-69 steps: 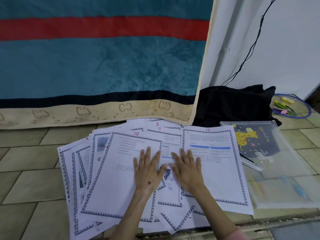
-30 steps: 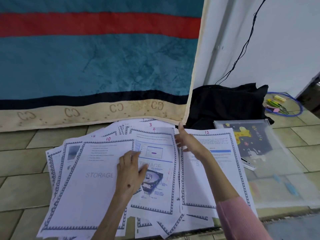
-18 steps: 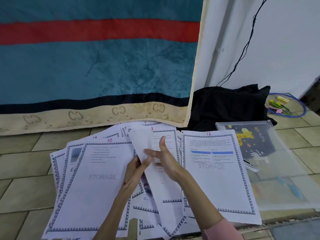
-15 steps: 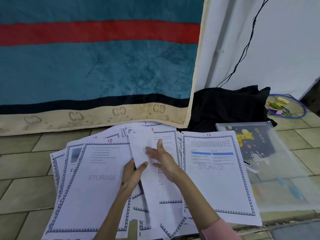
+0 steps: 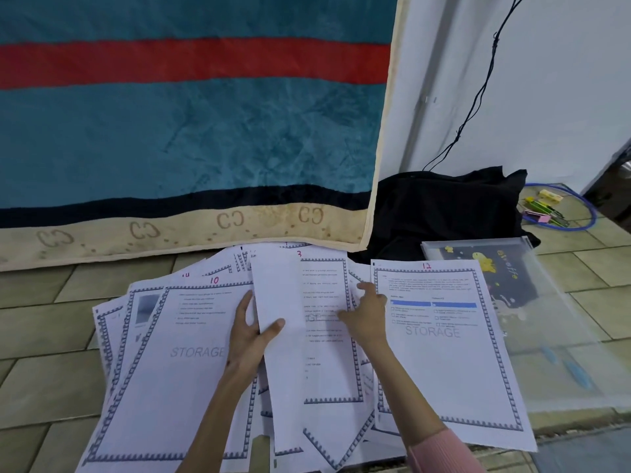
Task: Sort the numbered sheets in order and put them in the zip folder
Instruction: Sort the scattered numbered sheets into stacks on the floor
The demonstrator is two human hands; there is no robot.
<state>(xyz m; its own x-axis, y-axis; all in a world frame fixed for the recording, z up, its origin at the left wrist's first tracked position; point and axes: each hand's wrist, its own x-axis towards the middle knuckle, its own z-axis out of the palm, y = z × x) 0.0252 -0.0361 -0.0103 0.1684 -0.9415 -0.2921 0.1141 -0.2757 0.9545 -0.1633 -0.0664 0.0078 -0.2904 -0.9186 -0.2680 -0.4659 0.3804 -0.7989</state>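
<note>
Lifting the blank-backed white sheet (image 5: 278, 336) aside, our left hand (image 5: 247, 332) is pinching it, newly uncovering bordered sheet 3 (image 5: 326, 336); our right hand (image 5: 363, 317) is now resting relaxed there; sorting is barely starting.

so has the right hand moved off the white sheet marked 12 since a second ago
Yes. The right hand has pulled back toward the person and left, now at the sheet marked 3, beside the unmoved sheet marked 12.

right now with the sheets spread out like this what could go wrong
1. The left hand pinches a lifted sheet that is curling over; a tug could crease it.
2. The sheets overlap loosely, with 10, 3 and 12 side by side, so numbers hidden underneath may get skipped.
3. The right hand reaches between overlapping pages and might drag neighbours along, away from the zip folder.
</note>
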